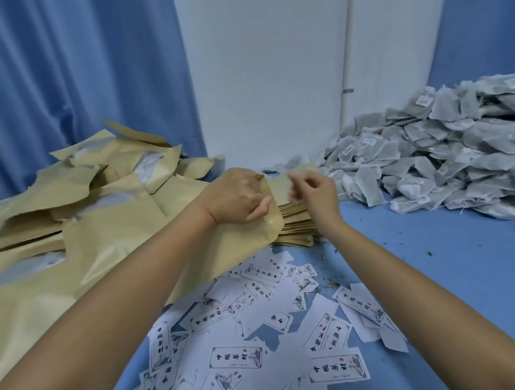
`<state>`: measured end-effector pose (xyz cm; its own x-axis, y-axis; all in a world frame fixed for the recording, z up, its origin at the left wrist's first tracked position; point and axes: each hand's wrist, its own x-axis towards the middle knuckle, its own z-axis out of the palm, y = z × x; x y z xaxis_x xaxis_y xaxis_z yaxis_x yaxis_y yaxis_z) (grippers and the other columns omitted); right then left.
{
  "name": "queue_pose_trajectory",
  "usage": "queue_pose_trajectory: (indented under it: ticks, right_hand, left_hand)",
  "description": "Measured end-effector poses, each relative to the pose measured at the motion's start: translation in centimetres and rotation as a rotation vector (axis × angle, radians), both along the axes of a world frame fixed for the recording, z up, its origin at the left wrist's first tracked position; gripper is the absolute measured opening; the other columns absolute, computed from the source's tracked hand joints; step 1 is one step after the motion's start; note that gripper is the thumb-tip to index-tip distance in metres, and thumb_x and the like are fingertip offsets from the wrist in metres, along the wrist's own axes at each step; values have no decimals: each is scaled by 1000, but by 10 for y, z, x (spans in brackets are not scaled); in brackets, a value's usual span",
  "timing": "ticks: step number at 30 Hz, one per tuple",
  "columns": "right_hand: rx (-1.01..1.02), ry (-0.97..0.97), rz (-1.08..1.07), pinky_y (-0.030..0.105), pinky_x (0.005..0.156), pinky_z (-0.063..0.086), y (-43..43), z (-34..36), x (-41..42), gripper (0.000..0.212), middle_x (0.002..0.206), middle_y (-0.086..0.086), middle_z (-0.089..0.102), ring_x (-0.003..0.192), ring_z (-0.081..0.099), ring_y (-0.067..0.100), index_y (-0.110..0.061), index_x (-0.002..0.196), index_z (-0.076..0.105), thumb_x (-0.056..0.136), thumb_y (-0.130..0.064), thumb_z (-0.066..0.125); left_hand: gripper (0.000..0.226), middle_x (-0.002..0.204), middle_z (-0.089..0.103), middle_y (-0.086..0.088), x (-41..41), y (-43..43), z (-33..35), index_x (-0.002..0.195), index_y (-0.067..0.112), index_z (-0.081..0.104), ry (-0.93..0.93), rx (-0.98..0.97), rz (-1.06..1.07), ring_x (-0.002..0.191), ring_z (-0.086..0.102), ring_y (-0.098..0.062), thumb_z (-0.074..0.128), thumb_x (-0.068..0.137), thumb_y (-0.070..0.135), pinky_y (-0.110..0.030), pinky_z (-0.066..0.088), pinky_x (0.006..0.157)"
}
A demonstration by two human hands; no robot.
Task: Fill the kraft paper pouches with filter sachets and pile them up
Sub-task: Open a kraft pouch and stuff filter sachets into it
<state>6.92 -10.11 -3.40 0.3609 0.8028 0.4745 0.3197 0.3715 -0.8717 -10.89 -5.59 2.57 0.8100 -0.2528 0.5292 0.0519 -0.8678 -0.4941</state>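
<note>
We observe the left hand (235,196) with fingers curled, thumb laid along the upper part of a kraft paper pouch (278,187), which it holds at centre of the blue table (432,260). The right hand (314,190) sits at the same pouch's far edge, fingers bent. It is blurred, and we cannot tell whether it pinches the paper or only touches it.

The held pouch lies over a stack of flat pouches (298,225), squared up just beneath both hands. To the left, touching this stack, a loose pile of filled pouches (86,203) spreads toward the near table edge. Several show pale contents at their open mouths.

A heap of filter sachets (445,155), grey-white with strings and small tags, lies at the right against the white wall (268,75), near the right hand but apart from it.

Printed paper labels (272,328) lie scattered between the forearms. A blue curtain (79,70) hangs behind the filled pile.
</note>
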Motion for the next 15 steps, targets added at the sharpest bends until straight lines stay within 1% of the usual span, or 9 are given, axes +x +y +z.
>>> queue_pose_trajectory:
  ticks: [1,2,4,6,7,10,12,14,15]
  right_hand:
    - [-51,-49,-142,28,60,44,2,-17,8,32,57,1,57,60,56,15,-9,60,58,89,-20,67]
    - [-155,-196,-163,27,59,41,1,-35,12,33,60,1,56,63,56,15,-11,60,55,86,-23,70]
    - [-486,-520,127,17,57,40,-6,-64,1,20,77,-5,61,74,57,8,-15,78,65,80,-30,77]
    - [-672,-697,344,11,62,42,-10,-84,-20,46,97,-7,63,80,55,5,-14,108,66,73,-40,81]
    - [-665,-730,324,14,70,45,-9,-90,-28,55,106,-3,64,88,58,8,-12,115,64,72,-41,82]
    - [-620,-698,249,28,84,50,-3,-99,-38,56,116,8,64,101,60,21,-6,117,63,72,-34,83]
    - [-674,-586,279,18,71,52,1,-96,-37,43,105,6,66,83,61,14,-5,108,64,74,-23,83]
    - [-630,-421,212,9,46,40,1,-89,-32,13,72,-5,64,54,50,-2,-14,77,64,81,-8,74]
    - [-561,-346,104,11,43,36,1,-85,-27,25,58,-10,58,47,46,-4,-17,64,61,83,-2,68]
  left_hand:
    - [46,42,50,-9,-3,3,0,41,5,49,-30,5,18,35,43,-25,41,85,10,-29,44,42]
    - [46,42,48,-9,-6,6,0,40,5,47,-61,16,33,35,41,-24,41,85,10,-29,43,42]
    - [45,42,47,-8,-9,7,2,40,6,45,-114,12,63,36,40,-24,41,85,10,-27,40,41]
    - [45,41,45,-7,-6,7,1,39,7,45,-144,22,64,35,38,-23,41,84,10,-24,36,43]
    - [45,40,44,-7,-3,5,1,39,7,44,-138,28,52,34,36,-23,41,84,9,-22,31,46]
    - [43,41,43,-7,3,1,-5,40,7,43,-131,30,18,35,33,-24,42,83,8,-23,24,50]
    - [42,41,43,-8,5,0,-12,41,6,44,-129,6,-5,36,35,-24,43,83,7,-24,30,49]
    - [42,42,43,-9,7,0,-20,41,6,45,-125,-27,-20,36,37,-25,43,83,7,-25,35,48]
    - [42,42,43,-9,8,0,-23,41,6,45,-124,-36,-24,36,37,-25,43,83,6,-26,36,48]
